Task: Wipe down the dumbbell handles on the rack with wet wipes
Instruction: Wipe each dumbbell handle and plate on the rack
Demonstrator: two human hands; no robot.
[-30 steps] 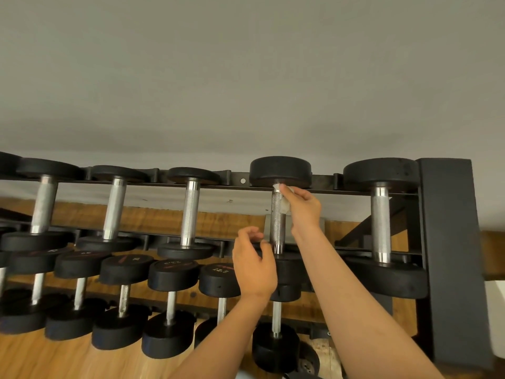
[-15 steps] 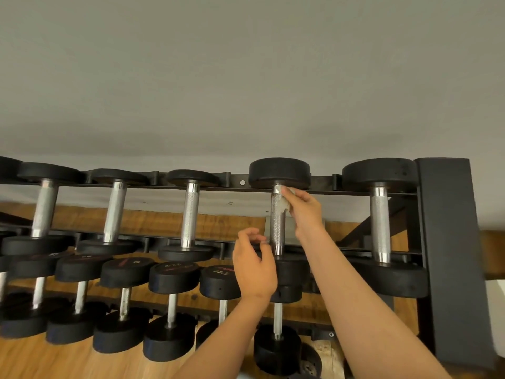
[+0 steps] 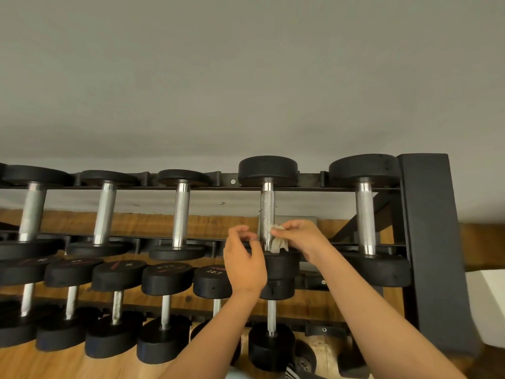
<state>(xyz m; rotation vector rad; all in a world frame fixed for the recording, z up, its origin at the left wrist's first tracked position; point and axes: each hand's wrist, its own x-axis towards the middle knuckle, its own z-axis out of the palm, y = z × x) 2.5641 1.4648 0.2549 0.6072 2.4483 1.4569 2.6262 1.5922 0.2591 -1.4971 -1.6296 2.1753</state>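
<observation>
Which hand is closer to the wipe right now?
Right. The right hand pinches the wipe against the lower end of the handle. The left hand sits just left of that handle, not touching the wipe.

left hand point(image 3: 246, 266) bare | right hand point(image 3: 303, 239) bare | both forearms point(image 3: 382, 310) bare

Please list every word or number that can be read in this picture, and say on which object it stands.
"22.5": on the black round end of the middle-row dumbbell beside the left hand.
Pale marks and red labels on the black dumbbell ends further left: too blurred to read.
No other text shows.
</observation>
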